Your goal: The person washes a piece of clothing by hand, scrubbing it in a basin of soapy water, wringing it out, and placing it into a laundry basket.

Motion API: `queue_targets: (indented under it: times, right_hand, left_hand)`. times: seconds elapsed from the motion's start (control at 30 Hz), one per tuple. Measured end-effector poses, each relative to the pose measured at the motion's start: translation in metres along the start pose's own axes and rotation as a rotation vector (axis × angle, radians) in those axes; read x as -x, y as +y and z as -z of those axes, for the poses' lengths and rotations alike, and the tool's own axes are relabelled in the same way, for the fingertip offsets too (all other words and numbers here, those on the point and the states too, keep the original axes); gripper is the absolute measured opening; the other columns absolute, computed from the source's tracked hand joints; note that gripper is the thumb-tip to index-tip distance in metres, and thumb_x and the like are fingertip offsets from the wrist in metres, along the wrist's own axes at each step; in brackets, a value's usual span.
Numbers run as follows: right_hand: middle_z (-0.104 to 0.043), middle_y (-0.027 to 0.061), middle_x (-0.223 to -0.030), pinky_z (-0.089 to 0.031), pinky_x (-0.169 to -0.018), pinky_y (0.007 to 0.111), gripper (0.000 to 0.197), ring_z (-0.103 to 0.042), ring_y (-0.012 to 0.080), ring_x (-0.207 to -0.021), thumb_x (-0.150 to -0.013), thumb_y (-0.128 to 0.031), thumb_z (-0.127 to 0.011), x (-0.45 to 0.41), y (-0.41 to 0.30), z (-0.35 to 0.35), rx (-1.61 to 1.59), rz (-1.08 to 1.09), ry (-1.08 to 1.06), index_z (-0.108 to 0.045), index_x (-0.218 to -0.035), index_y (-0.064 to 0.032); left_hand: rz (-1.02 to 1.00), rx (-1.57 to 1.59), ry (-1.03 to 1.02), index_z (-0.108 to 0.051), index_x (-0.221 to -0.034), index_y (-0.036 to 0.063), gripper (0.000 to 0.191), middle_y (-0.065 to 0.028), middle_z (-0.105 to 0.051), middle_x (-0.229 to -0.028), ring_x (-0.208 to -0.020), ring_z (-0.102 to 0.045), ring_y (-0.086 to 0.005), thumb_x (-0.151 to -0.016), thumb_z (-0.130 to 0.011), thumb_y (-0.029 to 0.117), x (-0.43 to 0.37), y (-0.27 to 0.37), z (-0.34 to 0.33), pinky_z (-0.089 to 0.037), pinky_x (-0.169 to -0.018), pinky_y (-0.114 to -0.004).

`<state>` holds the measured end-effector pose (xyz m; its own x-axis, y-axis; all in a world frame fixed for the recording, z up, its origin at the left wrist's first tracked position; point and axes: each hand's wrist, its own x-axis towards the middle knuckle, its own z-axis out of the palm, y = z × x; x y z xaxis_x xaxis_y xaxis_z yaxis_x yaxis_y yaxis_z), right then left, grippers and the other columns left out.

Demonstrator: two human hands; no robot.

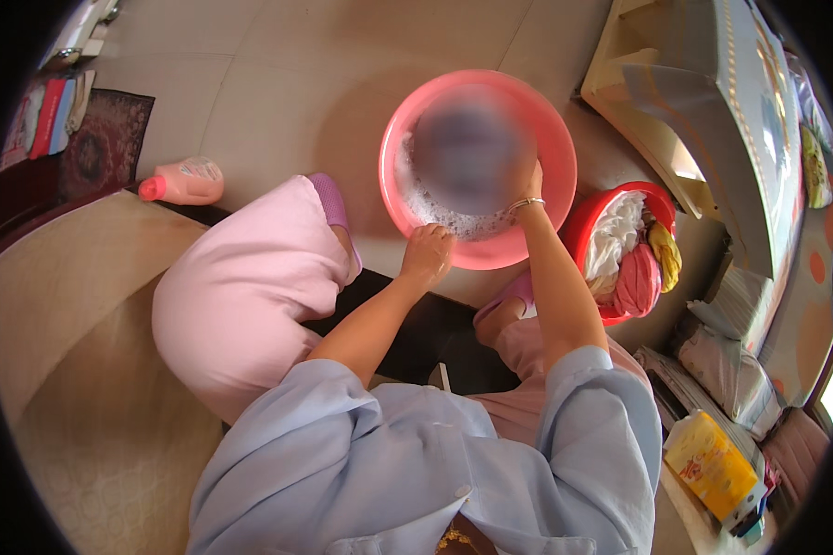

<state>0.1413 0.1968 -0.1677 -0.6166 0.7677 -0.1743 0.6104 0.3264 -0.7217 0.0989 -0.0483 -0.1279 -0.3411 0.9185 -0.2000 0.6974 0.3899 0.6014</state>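
A round pink plastic basin (566, 149) stands on the floor in front of me. White suds (427, 201) float in it around a dark grey-blue mass (468, 152), which is blurred and may be wet cloth. My left hand (430, 251) is wet and curls over the near-left rim. On the right side, my right hand (533, 182) reaches inside the basin against the blurred mass, a bracelet (526, 203) on its wrist. The blur hides its fingers, so their grip does not show.
Close by on the right, a red bucket (575, 239) holds white, pink and yellow cloths. A pink detergent bottle (184, 182) lies at left near a dark patterned mat (104, 132). A covered piece of furniture (694, 118) edges the right side, with a yellow packet (715, 465) lower down.
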Motion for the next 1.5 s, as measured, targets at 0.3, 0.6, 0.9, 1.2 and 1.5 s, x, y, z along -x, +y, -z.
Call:
queue_targets:
  times: [0.3,0.6,0.9,1.2,1.5]
  right_hand:
    - [-0.047,0.0155,-0.118,-0.037,-0.092,0.056,0.053,-0.046,0.0339,-0.111,-0.086,-0.016,-0.046,0.043,0.006,-0.069,0.755,0.125,-0.436,-0.034,-0.138,-0.0204]
    - [-0.055,0.0074,-0.114,-0.037,-0.091,0.055,0.029,-0.047,0.0308,-0.109,-0.085,-0.013,-0.044,0.048,0.031,-0.033,0.797,0.182,-0.303,-0.057,-0.109,-0.0202]
    - [-0.059,0.012,-0.098,-0.043,-0.086,0.037,0.047,-0.053,0.0348,-0.093,-0.063,0.009,-0.052,0.069,-0.141,0.086,0.207,0.321,-0.076,-0.064,-0.101,-0.0143]
    - [-0.063,0.0144,-0.102,-0.046,-0.085,0.031,0.045,-0.061,0.0246,-0.098,-0.067,0.007,-0.052,0.107,-0.261,0.181,-0.04,0.469,0.218,-0.055,-0.111,-0.0027]
    - [-0.063,0.0149,-0.09,-0.05,-0.074,0.035,0.043,-0.063,0.0248,-0.085,-0.067,0.005,-0.059,0.133,-0.304,0.188,-0.21,0.417,0.376,-0.055,-0.107,-0.0073]
  left_hand:
    - [0.0,-0.102,0.024,-0.059,-0.093,0.01,0.021,-0.005,-0.057,-0.099,-0.103,-0.05,-0.0207,-0.074,-0.061,0.018,0.006,-0.006,-0.003,-0.04,-0.085,-0.035]
    - [0.001,-0.001,-0.008,-0.06,-0.091,0.0093,0.019,-0.0062,-0.058,-0.099,-0.099,-0.053,-0.022,-0.074,-0.061,0.016,-0.017,0.006,-0.013,-0.043,-0.082,-0.036]
    - [0.365,0.633,0.56,-0.056,-0.103,0.0013,0.029,-0.0192,-0.056,-0.106,-0.1,-0.054,-0.0322,-0.076,-0.048,-0.001,-0.066,-0.025,0.02,-0.045,-0.085,-0.037]
    - [0.043,0.569,0.287,-0.017,-0.144,0.0058,0.09,-0.0147,-0.036,-0.138,-0.121,-0.044,-0.026,-0.068,-0.065,-0.004,-0.07,0.023,0.113,-0.042,-0.095,-0.031]
    - [0.004,0.8,-0.183,-0.052,-0.119,0.0005,0.05,-0.0108,-0.055,-0.119,-0.111,-0.051,-0.0231,-0.078,-0.069,0.023,-0.069,0.087,0.129,-0.041,-0.096,-0.032]
